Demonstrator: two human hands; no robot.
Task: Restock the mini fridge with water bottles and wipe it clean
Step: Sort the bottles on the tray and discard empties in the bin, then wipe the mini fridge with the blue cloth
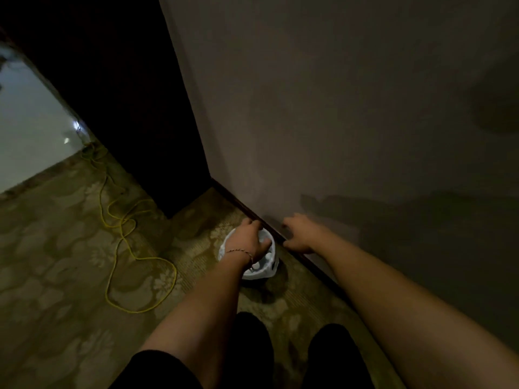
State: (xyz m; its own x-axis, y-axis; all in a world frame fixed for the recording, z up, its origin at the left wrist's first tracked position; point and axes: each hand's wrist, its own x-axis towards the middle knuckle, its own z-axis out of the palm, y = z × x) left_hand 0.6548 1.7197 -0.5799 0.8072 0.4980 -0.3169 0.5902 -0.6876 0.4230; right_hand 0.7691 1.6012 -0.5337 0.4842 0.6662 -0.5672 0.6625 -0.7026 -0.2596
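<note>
Left hand [247,240] is reaching into a white-lined bin [250,259] at lower centre, grip state indeterminable; right hand [299,234] is hovering beside it, fingers loosely curled, holding nothing.

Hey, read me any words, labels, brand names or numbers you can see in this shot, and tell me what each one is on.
None can be read. The white bag under the left hand, the yellow cord, the carpet and the wall show no legible text; the picture is dim and blurred.
</note>
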